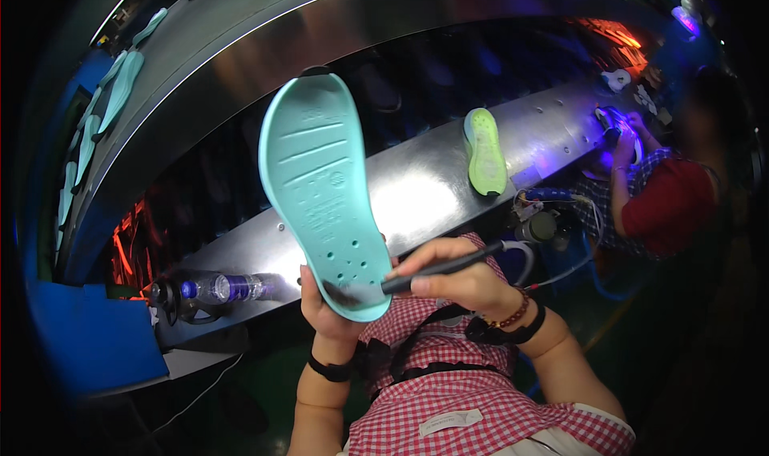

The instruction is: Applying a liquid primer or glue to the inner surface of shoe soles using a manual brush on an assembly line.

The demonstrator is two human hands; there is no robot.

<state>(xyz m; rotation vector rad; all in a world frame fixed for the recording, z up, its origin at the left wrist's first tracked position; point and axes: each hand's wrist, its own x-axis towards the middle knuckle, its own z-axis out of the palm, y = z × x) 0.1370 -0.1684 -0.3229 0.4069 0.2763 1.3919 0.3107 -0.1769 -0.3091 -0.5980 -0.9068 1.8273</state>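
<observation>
A turquoise shoe sole [324, 191] is held up in front of me, toe end away, its hollow inner face toward me. My left hand [327, 315] grips it by the heel end, with the thumb at the left edge and other fingers hidden behind. In my right hand [465, 280] is a brush with a black handle [440, 270], to which a pale tube is joined at the back. Its bristles rest on the inside of the heel, where a dark, wet-looking patch shows. Several small holes and ridges mark the sole.
On the metal bench [416, 207] lies a yellow-green sole [485, 153]. Clear bottles [228, 288] stand at its left end. Turquoise soles [120, 91] sit on the conveyor [188, 31] beyond. At right, a co-worker [669, 203] handles a shoe under violet light, near a jar [541, 227].
</observation>
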